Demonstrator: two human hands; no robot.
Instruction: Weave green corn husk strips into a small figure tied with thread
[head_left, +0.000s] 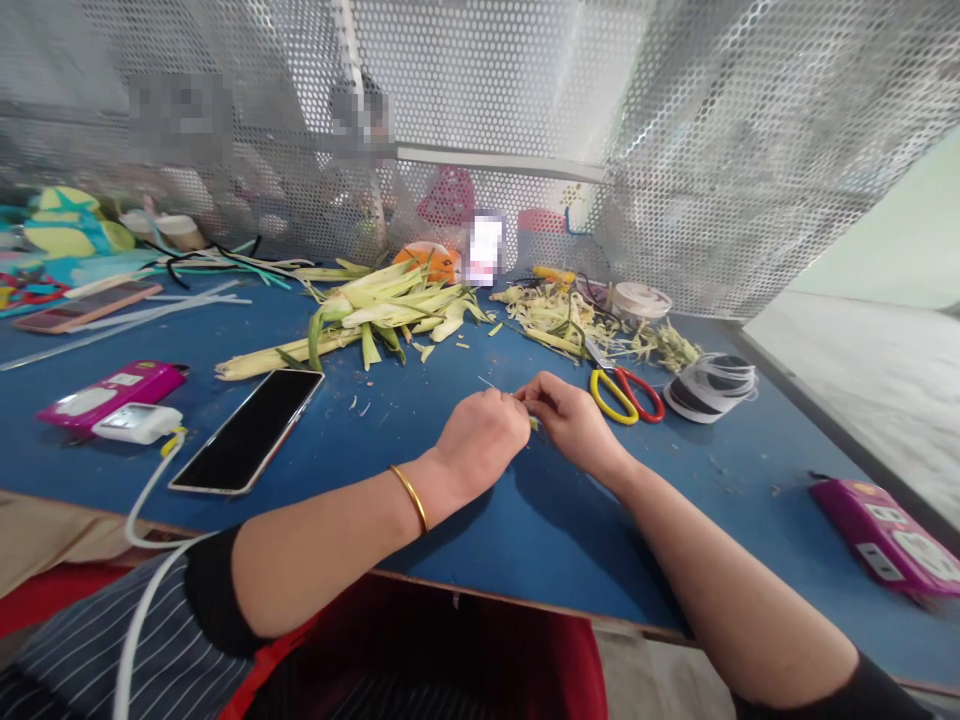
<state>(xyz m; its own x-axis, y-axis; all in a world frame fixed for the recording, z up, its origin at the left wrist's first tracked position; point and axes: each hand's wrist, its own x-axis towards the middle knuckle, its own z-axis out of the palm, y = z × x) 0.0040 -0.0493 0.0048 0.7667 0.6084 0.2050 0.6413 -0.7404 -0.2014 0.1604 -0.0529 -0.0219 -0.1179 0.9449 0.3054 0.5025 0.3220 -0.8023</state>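
My left hand (484,440), with a gold bangle on its wrist, is closed just above the blue table, and its fingertips are turned out of sight. Against it, the thumb and fingers of my right hand (571,422) are pinched together. What they hold is mostly hidden; a small yellow-green bit (534,424) shows below the fingers. A thin pale strand (487,382) sticks up behind my left hand. Beyond the hands lies a bundle of pale green husk leaves (390,310). Scissors (626,395) with one yellow and one red handle rest right of my right hand.
Shredded husk (562,318) lies behind the scissors, near a spool (711,385) and a tape roll (640,300). At left are a smartphone (249,430), a magenta power strip (112,393) and a white cable (139,520). Another magenta strip (892,530) is right. A perforated metal screen (480,90) stands behind.
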